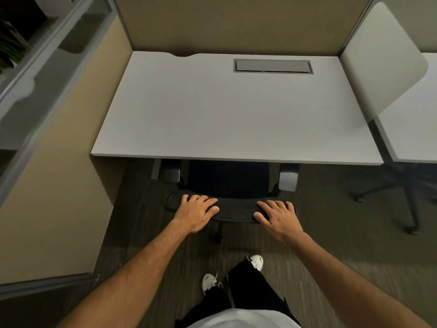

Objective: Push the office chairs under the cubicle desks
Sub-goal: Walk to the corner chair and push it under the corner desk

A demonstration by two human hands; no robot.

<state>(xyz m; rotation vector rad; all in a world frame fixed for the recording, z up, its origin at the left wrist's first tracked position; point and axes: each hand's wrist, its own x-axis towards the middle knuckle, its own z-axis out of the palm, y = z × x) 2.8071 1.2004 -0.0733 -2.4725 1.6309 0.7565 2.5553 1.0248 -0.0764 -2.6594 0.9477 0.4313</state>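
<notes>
A black office chair (234, 210) with a mesh backrest stands in front of the white cubicle desk (231, 114). Its dark seat and both grey armrests sit partly under the desk's front edge. My left hand (196, 210) lies on the left part of the backrest's top edge, fingers curled over it. On the right part of that edge rests my right hand (280, 217), fingers also over the rim. The chair's base is mostly hidden; one caster shows below the backrest.
Tan cubicle panels (61, 185) wall the desk on the left and at the back. A grey cable hatch (273, 66) is set in the desktop. A white divider (378, 62) separates a second desk (411, 129) on the right, with dark legs and casters beneath. My feet stand on the carpet.
</notes>
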